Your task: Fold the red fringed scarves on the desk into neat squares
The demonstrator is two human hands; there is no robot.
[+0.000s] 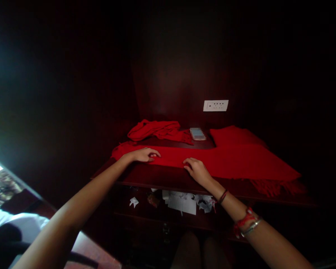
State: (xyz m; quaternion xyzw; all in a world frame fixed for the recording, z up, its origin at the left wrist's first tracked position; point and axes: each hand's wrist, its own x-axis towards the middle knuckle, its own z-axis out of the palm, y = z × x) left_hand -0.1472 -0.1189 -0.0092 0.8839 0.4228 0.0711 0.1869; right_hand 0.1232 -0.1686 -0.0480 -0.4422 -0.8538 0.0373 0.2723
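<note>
A long red scarf (pixel 235 162) with a fringed end lies spread across a dark wooden tabletop (pixel 156 175). My left hand (pixel 144 154) rests on its left part, fingers curled down onto the cloth. My right hand (pixel 197 171) lies at the scarf's near edge, fingers bent and pressing on the fabric. A second red scarf (pixel 159 130) sits crumpled at the back left. A folded red cloth (pixel 232 136) lies at the back right.
A phone (pixel 197 133) lies at the back between the red cloths. A white wall socket (pixel 215 105) is on the dark panel behind. Crumpled papers (pixel 182 201) fill the shelf under the tabletop. Bright light and bedding show at the far left.
</note>
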